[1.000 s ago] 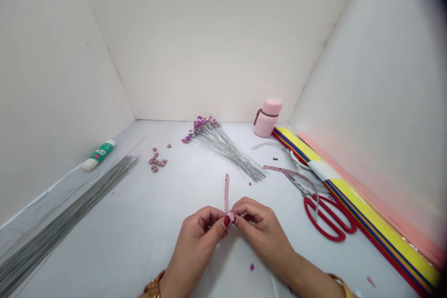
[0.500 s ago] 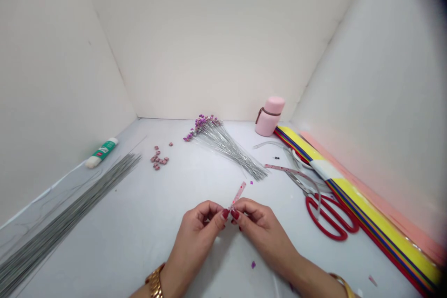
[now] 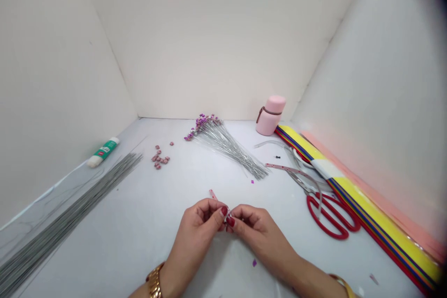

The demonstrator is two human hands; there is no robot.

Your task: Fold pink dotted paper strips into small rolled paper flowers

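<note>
Close together at the front middle, my left hand (image 3: 200,228) and my right hand (image 3: 256,233) pinch one narrow pink strip (image 3: 213,194) with red spots. Its free end sticks out above my left fingers, pointing up and left; the part between my fingertips is mostly hidden. Thumbs and forefingers of both hands are closed on it and nearly touch. Beyond them lies a bundle of silver wire stems (image 3: 233,149) with purple and pink tips (image 3: 206,123). Several small folded pink pieces (image 3: 160,159) lie to the left.
Red-handled scissors (image 3: 328,216) lie at the right, with a curling spotted strip (image 3: 293,169) across them. Behind stand a pink bottle (image 3: 270,116) and long coloured paper strips (image 3: 356,195). Grey wires (image 3: 80,205) and a glue stick (image 3: 103,152) lie left. Purple scraps (image 3: 254,263) dot the table.
The strip's free end has swung from upper right of my fingers to upper left, above my left hand. My right fingertips have shifted slightly left and down.
</note>
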